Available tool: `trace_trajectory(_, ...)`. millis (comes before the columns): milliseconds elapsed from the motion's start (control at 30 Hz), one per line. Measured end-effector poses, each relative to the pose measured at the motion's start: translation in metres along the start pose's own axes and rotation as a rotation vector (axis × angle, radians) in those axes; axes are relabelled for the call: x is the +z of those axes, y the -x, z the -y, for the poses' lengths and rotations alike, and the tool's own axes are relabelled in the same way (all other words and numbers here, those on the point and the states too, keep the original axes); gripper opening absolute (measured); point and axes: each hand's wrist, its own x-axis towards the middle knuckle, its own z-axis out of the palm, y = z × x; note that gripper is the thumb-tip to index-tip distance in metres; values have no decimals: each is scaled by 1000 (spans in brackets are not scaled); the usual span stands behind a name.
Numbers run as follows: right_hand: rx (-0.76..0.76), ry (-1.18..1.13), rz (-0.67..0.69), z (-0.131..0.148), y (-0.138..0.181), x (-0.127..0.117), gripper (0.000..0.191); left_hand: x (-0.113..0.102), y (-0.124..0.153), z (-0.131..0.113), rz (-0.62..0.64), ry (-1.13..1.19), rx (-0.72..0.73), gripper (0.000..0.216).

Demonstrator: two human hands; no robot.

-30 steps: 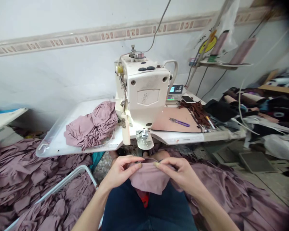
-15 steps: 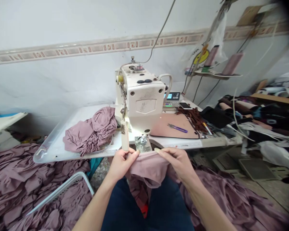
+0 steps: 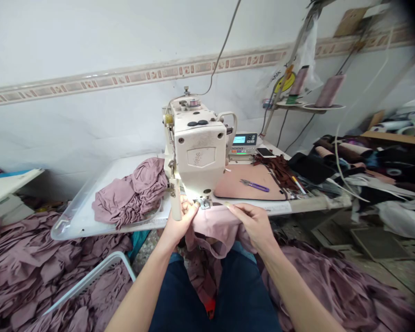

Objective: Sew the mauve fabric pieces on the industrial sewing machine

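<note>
A mauve fabric garment (image 3: 216,223) stretches between my two hands, its upper edge lying at the presser foot (image 3: 205,203) of a white sewing machine (image 3: 200,154). My left hand (image 3: 181,221) pinches the left end of that edge, close beside the foot and partly behind the machine's pale upright lever. At the other end, my right hand (image 3: 252,223) grips the edge between thumb and fingers. The rest of the garment hangs over the table's front edge toward my lap.
Left of the machine lies a bunched mauve garment pile (image 3: 133,191). Purple thread snips (image 3: 255,185) rest on a brown pad (image 3: 228,189), near a phone (image 3: 265,152) and a control panel (image 3: 244,144). A basket (image 3: 119,254) of mauve fabric stands lower left; thread cones (image 3: 330,91) are at upper right.
Both hands have moved forward with the garment, bringing its upper edge from in front of the needle plate onto it, up to the presser foot. The view has shifted slightly.
</note>
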Motion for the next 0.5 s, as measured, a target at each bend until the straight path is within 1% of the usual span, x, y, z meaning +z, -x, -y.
trace_trajectory(100, -74, 86, -6, -5, 8, -5, 43, -4, 0, 1, 2, -37, 18, 38)
trace_trajectory(167, -80, 125, 13, -13, 18, -13, 47, -15, 1, 3, -11, -108, 37, 32)
trace_trajectory(200, -64, 132, 32, -19, 24, -19, 52, -24, 1, 4, -21, -154, 47, 29)
trace_trajectory(267, 13, 124, 89, -32, 36, -33, 62, -50, -1, 7, -54, -253, 72, 26)
trace_trajectory(367, 222, 51, 159, -53, 52, -56, 66, -99, -13, 9, -172, -479, 144, 31)
trace_trajectory(400, 299, 6, 153, -59, 56, -62, 67, -115, -20, 9, -231, -583, 170, 33)
trace_trajectory(433, 365, -42, 131, -64, 59, -66, 70, -130, -28, 8, -271, -635, 175, 35)
trace_trajectory(500, 439, -112, 57, -71, 63, -70, 72, -153, -48, 5, -332, -710, 183, 40)
